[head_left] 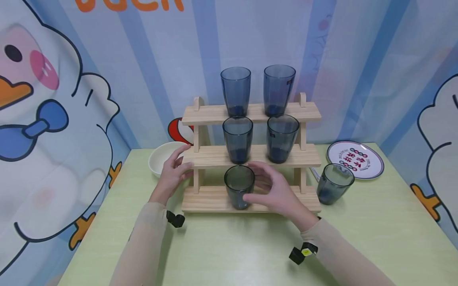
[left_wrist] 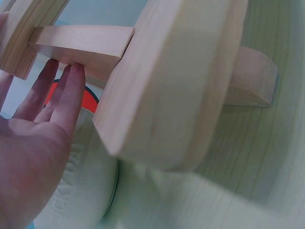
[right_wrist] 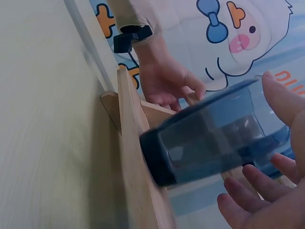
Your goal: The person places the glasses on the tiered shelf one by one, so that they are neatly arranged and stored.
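A dark blue-grey drinking glass (head_left: pixel 239 186) stands upright on the lowest tier of a wooden three-tier rack (head_left: pixel 211 198). My right hand (head_left: pixel 273 190) is around its right side, thumb near the front and fingers behind. In the right wrist view these fingers (right_wrist: pixel 243 191) are spread loosely beside the glass (right_wrist: pixel 214 136), with a gap at several fingertips. At the middle tier's left end my left hand (head_left: pixel 171 172) holds the rack. The left wrist view shows the fingers (left_wrist: pixel 69 102) of that hand against the upright, below the board.
Two glasses (head_left: pixel 237 91) stand on the top tier and two more (head_left: pixel 237 141) on the middle one. Right of the rack are another glass (head_left: pixel 334 184) and a patterned plate (head_left: pixel 356 159). A white bowl (head_left: pixel 161 159) sits behind my left hand. A printed curtain (head_left: pixel 161 71) hangs behind the table.
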A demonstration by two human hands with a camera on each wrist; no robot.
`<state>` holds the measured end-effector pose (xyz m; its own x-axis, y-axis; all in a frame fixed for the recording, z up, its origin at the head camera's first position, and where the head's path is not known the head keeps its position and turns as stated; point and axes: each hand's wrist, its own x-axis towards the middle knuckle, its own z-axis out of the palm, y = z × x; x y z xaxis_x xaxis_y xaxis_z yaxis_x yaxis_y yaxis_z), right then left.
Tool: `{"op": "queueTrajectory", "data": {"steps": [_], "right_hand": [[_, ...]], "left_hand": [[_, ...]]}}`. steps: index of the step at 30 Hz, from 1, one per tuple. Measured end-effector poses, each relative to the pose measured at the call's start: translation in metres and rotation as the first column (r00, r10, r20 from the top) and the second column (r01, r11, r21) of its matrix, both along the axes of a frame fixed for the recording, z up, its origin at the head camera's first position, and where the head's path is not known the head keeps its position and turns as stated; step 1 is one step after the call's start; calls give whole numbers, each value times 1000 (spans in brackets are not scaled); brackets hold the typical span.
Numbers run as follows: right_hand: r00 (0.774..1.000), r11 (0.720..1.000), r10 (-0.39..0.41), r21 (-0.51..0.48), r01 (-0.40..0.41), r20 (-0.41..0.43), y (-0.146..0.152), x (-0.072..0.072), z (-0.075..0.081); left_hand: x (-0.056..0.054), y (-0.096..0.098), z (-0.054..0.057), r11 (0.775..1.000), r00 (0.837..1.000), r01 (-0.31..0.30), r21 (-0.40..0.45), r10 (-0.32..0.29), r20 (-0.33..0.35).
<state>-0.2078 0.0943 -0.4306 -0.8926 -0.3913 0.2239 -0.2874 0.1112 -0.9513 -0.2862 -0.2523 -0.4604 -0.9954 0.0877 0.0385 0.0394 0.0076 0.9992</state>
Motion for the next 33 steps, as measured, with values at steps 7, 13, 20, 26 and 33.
{"op": "queueTrajectory", "data": {"steps": [7,13,20,26,33], "right_hand": [[999,999,-3,-33,2,-51,30,7,1],[990,996,-83,-28,80,-117,58,16,9],[955,981,-187,8,194,-228,92,27,22],[917,946,-291,65,319,-273,121,34,31],[880,910,-368,80,408,-299,150,35,35]], "left_hand": [[0,0,0,1000,1000,4,10,-4,3],[1,0,0,1000,1000,1,6,-1,2],[0,-1,1,1000,1000,4,-2,-4,5],[1,0,2,1000,1000,6,12,-6,3],[1,0,2,1000,1000,11,9,-11,9]]}}
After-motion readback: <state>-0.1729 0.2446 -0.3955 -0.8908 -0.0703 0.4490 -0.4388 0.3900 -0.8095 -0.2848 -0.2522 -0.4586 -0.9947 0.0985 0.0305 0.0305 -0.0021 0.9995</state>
